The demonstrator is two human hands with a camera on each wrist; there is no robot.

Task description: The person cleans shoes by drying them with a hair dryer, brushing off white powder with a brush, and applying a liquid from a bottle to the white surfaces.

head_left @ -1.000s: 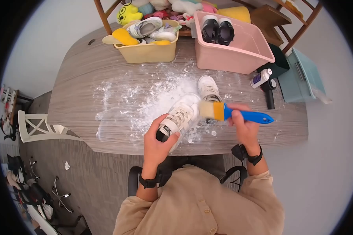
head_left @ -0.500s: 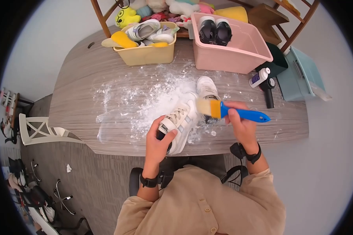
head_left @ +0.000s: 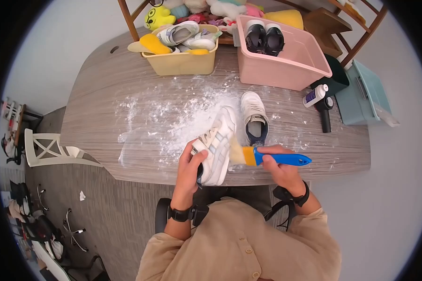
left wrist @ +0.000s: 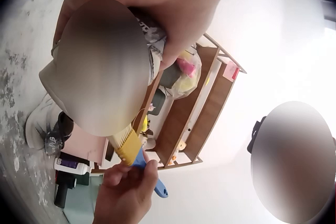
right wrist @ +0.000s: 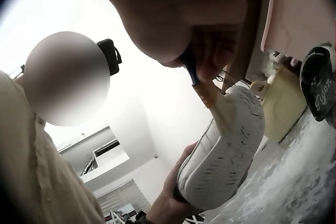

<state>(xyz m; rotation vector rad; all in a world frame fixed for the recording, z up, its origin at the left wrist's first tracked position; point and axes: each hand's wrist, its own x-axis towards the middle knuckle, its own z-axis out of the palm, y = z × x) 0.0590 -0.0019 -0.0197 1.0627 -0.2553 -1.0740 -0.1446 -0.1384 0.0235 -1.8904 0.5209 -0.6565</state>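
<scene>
My left hand point(head_left: 190, 165) grips a white sneaker point(head_left: 219, 149) by its heel, tilting it on its side above the table. In the right wrist view the patterned sole of this sneaker point(right wrist: 223, 155) faces the camera. My right hand point(head_left: 281, 169) holds a wide paintbrush point(head_left: 286, 159) with a blue handle and a yellow band. Its pale bristles point(right wrist: 224, 116) lie against the sneaker's sole edge. The matching sneaker point(head_left: 254, 114) stands upright on the table just beyond the brush. A blurred patch covers most of the held sneaker in the left wrist view.
White powder point(head_left: 197, 114) is scattered over the wooden table point(head_left: 98, 103). At the back stand a yellow bin point(head_left: 185, 65) of shoes and a pink bin point(head_left: 281, 72) with dark shoes. A white bottle point(head_left: 315, 95), a black device point(head_left: 324, 117) and a teal box point(head_left: 365, 93) are at right.
The left hand has rolled the sneaker onto its side, turning its sole toward the right. The brush has moved down and nearer me, uncovering the opening of the standing sneaker.
</scene>
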